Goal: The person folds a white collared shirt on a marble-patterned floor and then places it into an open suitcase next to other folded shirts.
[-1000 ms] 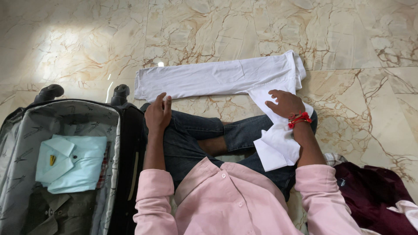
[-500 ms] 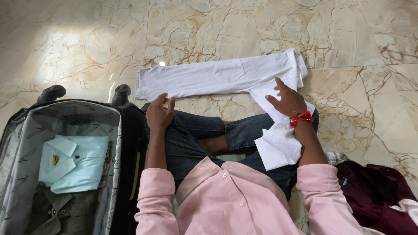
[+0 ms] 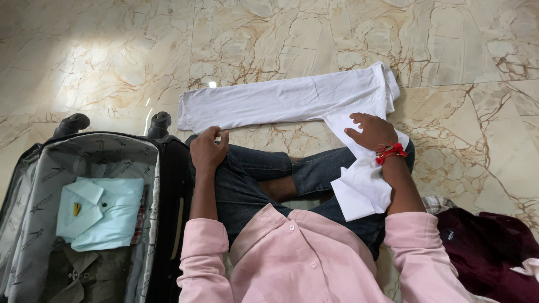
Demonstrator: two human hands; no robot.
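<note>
A white shirt (image 3: 286, 101) lies folded lengthwise on the marble floor in front of my crossed legs, one sleeve (image 3: 359, 185) trailing back over my right knee. My right hand (image 3: 371, 132), with a red thread at the wrist, rests flat on that sleeve near the shoulder, fingers spread. My left hand (image 3: 208, 148) sits on my left knee with the fingers loosely curled, just short of the shirt's lower hem, holding nothing.
An open black suitcase (image 3: 168, 185) stands at my left, holding a folded light-blue shirt (image 3: 101, 212) and an olive shirt (image 3: 78, 275). A dark maroon garment (image 3: 488, 252) lies at my right hip. Marble floor (image 3: 112, 62) stretches ahead.
My right hand slid slightly along the sleeve and settled back near the shoulder. My left hand's fingers curled down on the knee. The view shifted a little.
</note>
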